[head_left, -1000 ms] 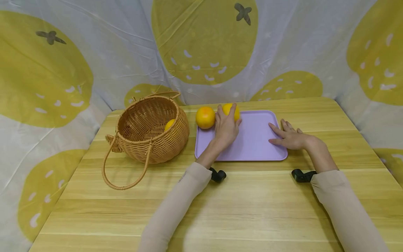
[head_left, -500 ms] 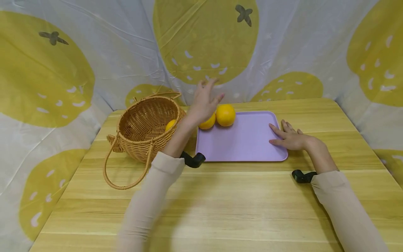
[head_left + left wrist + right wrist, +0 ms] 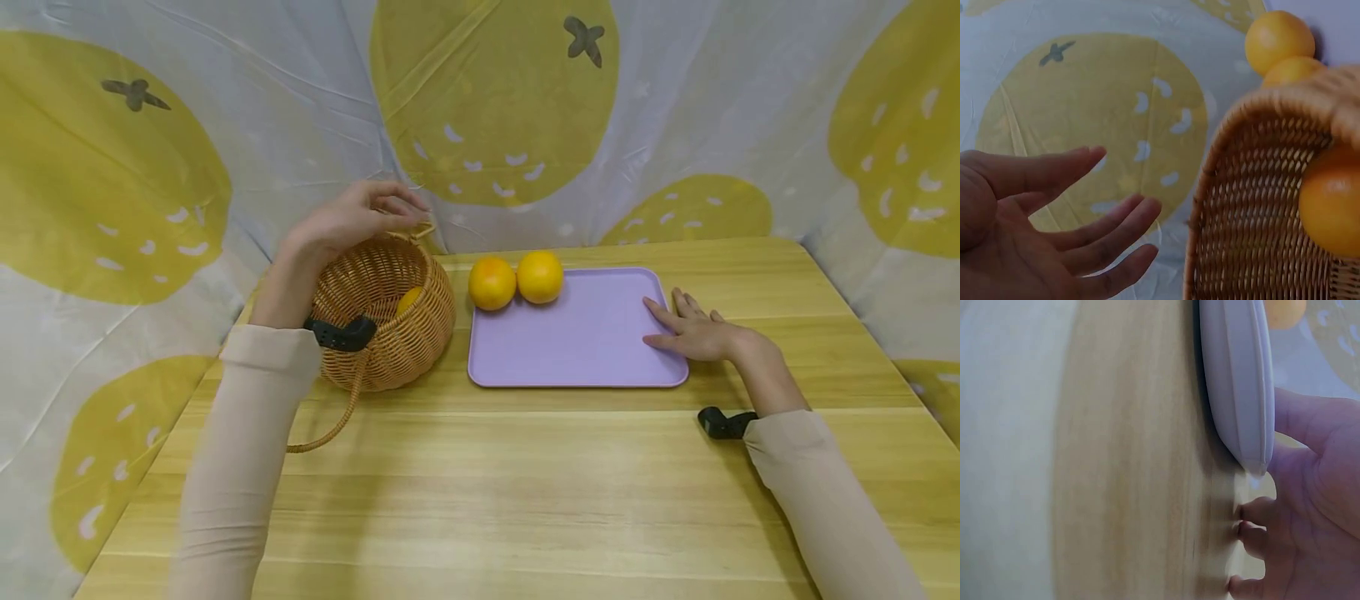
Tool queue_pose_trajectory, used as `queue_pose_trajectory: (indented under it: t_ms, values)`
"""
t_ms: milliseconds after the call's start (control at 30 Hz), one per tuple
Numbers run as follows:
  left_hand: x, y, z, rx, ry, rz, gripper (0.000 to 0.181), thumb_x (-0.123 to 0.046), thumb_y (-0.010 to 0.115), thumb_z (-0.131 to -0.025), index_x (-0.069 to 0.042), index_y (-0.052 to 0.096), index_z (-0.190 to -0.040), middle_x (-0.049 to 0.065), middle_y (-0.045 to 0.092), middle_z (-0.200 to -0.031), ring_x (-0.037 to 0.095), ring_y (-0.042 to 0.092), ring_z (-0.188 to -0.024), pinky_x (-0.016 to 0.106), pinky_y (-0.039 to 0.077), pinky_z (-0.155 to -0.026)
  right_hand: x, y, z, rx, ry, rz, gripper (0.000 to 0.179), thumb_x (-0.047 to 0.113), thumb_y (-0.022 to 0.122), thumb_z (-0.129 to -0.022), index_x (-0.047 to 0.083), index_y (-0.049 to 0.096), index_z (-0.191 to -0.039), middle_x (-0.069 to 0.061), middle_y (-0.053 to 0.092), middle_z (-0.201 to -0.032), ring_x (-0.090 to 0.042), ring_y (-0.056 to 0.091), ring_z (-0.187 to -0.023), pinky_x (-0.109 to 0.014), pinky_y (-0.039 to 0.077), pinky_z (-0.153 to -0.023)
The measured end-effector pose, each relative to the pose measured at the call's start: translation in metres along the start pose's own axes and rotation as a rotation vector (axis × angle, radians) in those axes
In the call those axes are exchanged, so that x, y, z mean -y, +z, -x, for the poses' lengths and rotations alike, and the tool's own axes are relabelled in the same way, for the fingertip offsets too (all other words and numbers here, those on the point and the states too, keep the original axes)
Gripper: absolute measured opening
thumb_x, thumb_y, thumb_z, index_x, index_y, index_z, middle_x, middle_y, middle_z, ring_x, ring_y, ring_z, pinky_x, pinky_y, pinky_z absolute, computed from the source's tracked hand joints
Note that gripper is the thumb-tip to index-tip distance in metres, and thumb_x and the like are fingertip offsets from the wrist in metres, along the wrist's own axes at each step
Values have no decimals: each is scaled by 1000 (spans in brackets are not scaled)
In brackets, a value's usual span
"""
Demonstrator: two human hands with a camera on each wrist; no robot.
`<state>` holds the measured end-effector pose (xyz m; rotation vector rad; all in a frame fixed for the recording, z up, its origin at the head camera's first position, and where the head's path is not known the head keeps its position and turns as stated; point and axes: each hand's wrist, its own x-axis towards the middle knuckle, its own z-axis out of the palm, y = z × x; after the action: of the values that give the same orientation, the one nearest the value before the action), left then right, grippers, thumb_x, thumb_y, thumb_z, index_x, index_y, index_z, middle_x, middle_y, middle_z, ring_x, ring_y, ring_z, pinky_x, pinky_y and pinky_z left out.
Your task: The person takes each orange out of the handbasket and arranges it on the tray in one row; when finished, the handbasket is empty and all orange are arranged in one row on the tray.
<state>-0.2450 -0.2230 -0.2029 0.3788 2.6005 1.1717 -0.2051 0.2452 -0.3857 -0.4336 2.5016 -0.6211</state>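
Observation:
My left hand [image 3: 352, 218] hovers over the back left of the wicker basket [image 3: 423, 337], fingers loosely bent with nothing between them. In the left wrist view the same hand [image 3: 1047, 244] hangs in the air beside the basket rim. Inside the basket lies an orange [image 3: 1335, 203]. Two more oranges, one on the left [image 3: 492, 283] and one on the right [image 3: 540, 277], sit side by side at the back left corner of a lilac tray [image 3: 577, 346]. My right hand [image 3: 701, 335] rests at the tray's right edge, thumb and finger over the rim, other fingertips on the table [image 3: 1129, 487].
The basket's looped handle [image 3: 341, 429] lies down over the wooden tabletop in front of it. Behind the table hangs a white curtain [image 3: 675, 108] with yellow fruit prints. Black wrist cameras sit on the left wrist [image 3: 345, 335] and right wrist [image 3: 723, 423].
My left hand has let go of the right orange on the tray and swung left over the basket. My right hand has stayed at the tray edge.

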Motion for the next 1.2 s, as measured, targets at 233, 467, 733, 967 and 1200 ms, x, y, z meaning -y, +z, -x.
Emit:
queue_pose_trajectory:
  t_ms: [233,467,733,967,1200]
  values:
    - [40,-27,0,251,-86,-47,28,-14,64,-103,-6,68,-130,-1,69,-130,8,64,-110,25,53,-90,-3,0,2,2,5,-7,81,46,43,-110,3,3,-165,-36,-23,-164,-55,-21,-152,-76,-12,-116]
    - [59,-37,-13,397,-108,-147,34,-19,68,-102,-7,66,-133,12,64,-141,20,63,-126,27,52,-99,-9,1,-2,-14,-15,-19,87,54,45,-107,6,3,-166,-36,-24,-164,-54,-22,-152,-77,-13,-114]
    - [69,-23,-36,523,-118,-280,41,-29,70,-100,-8,65,-135,12,60,-145,23,52,-134,42,41,-111,-13,3,-4,-21,-36,-44,93,62,46,-104,9,3,-166,-35,-25,-164,-53,-23,-152,-77,-15,-113]
    - [81,-11,-41,601,-225,-260,31,-24,71,-99,-5,63,-123,5,64,-122,24,58,-116,42,45,-107,-3,2,0,-13,-15,-17,82,48,46,-109,4,5,-165,-37,-22,-164,-55,-20,-152,-77,-13,-115]
    - [87,-9,-41,637,-293,-249,29,-29,66,-103,-4,62,-118,12,65,-128,33,60,-130,52,43,-116,-2,1,0,-8,0,-2,81,46,45,-110,3,5,-165,-37,-22,-164,-56,-20,-152,-77,-12,-115]
